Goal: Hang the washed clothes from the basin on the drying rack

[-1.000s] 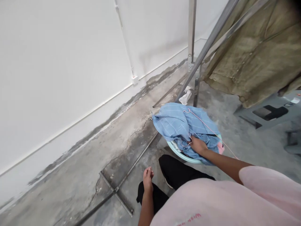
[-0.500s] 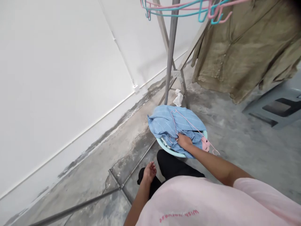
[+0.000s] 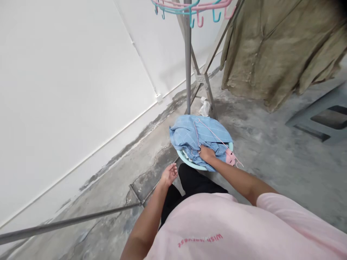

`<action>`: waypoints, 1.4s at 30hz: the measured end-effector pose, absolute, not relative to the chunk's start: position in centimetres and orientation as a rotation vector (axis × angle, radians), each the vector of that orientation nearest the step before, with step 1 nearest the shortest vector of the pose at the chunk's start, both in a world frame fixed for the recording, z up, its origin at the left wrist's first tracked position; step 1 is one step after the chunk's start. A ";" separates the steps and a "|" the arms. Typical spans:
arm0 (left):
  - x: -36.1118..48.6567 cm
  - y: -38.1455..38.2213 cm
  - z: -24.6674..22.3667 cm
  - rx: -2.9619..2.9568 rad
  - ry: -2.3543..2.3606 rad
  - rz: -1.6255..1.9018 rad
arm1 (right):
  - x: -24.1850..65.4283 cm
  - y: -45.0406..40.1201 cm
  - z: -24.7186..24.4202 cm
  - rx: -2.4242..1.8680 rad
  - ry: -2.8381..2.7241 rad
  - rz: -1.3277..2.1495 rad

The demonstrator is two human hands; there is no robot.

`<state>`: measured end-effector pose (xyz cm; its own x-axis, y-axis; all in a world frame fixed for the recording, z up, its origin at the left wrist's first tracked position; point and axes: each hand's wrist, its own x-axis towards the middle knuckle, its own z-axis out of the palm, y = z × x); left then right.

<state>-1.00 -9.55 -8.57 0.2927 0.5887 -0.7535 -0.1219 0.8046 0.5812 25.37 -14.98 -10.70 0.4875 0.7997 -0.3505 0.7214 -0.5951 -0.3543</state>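
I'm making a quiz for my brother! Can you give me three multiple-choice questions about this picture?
1. Where is the right hand?
A on the blue checked shirt
B on the wall
C on the floor

2. What colour is the basin?
A red
B pale teal
C black

3. How is the left hand?
A gripping a hanger
B open and empty
C in a pocket

1 A: it rests on the shirt.
2 B: its rim shows pale teal.
3 B: its palm shows nothing held.

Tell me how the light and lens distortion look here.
Head view: soft, even light with faint shadows; wide-angle distortion leans the metal clothes-drying rack and slants the white wall; the top-right corner darkens; the blue checked garment stays sharp.
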 end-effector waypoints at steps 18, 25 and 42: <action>8.5 -4.2 -3.4 0.949 1.088 0.342 | 25.4 -14.9 -10.6 -2.565 -1.336 0.732; 10.6 -4.7 -6.5 0.935 1.102 0.283 | 25.0 -14.9 -10.1 -2.540 -1.306 0.771; 9.7 -5.2 -5.4 0.825 1.158 0.567 | 25.2 -15.7 -6.5 -2.147 -1.041 0.931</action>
